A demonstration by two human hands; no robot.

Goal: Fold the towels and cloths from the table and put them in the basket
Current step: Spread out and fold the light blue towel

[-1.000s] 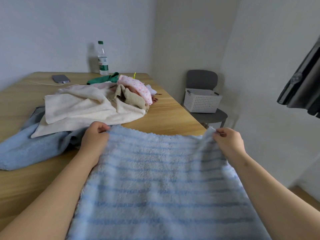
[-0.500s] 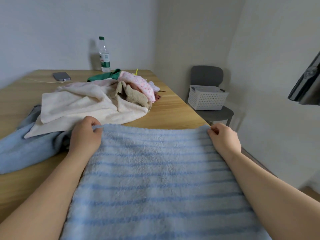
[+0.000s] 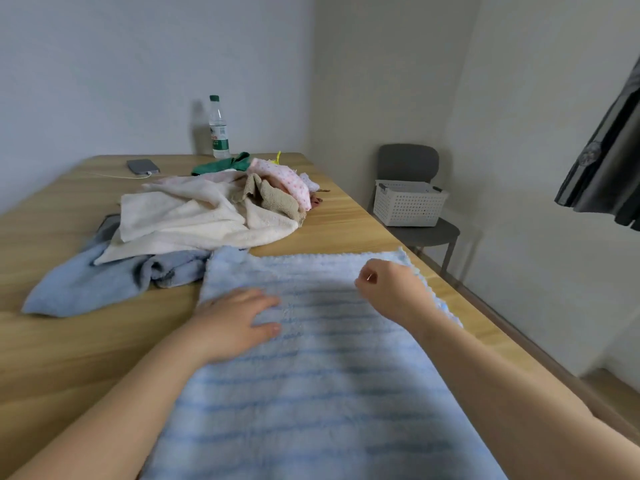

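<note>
Light-blue striped terry towel (image 3: 329, 375) laid flat on pale wooden table (image 3: 69, 358). Pressed by left hand (image 3: 235, 323), flat, palm down. Right hand (image 3: 391, 289) loosely curled over far corner, gripping nothing. White perforated plastic basket (image 3: 408, 206) well apart, on grey chair (image 3: 408, 161).

Plain home room, bare white walls, wooden table (image 3: 349, 233), grey chair (image 3: 408, 164), laundry basket (image 3: 408, 206)

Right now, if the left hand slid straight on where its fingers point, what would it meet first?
Probably the right hand, past a stretch of striped towel. The left hand lies flat on it, fingers aimed rightward; depth unclear.
</note>
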